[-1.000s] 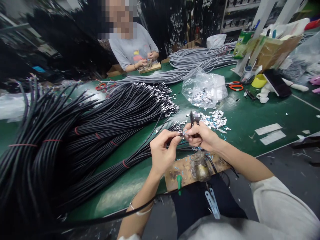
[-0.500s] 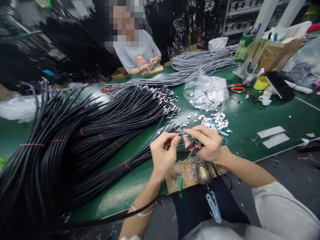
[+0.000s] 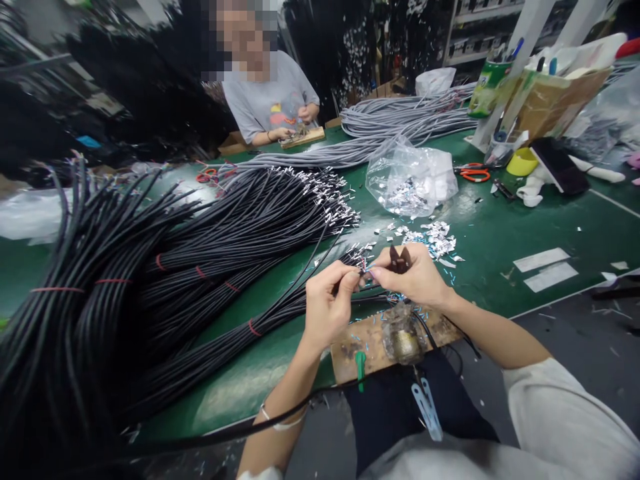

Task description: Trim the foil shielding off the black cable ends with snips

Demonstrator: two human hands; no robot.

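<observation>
My left hand (image 3: 327, 300) is closed, its thumb and forefinger pinching the end of a black cable where thin wires come out. Fingertip to fingertip with it, my right hand (image 3: 417, 275) pinches at these fine wires, one of them blue. Tucked in the right hand is a pair of dark snips (image 3: 400, 259), blades pointing up and slightly apart. The wire tips between the fingers are mostly hidden. Just behind the hands lie the stripped ends (image 3: 361, 253) of a tied black cable bundle (image 3: 280, 310). Below the hands a small metal device (image 3: 406, 340) sits on a wooden board (image 3: 347, 363).
Large bundles of black cables (image 3: 170, 267) cover the left of the green table. A plastic bag (image 3: 413, 177) and white scraps (image 3: 440, 239) lie beyond my hands. Orange-handled scissors (image 3: 474, 173) and a phone (image 3: 559, 167) are at right. Across the table a person (image 3: 275, 93) works near grey cables (image 3: 400, 123).
My right hand has turned, so the snips now point up instead of down toward the left. Its fingertips have come to the wires at my left hand. The other person's hands have moved apart.
</observation>
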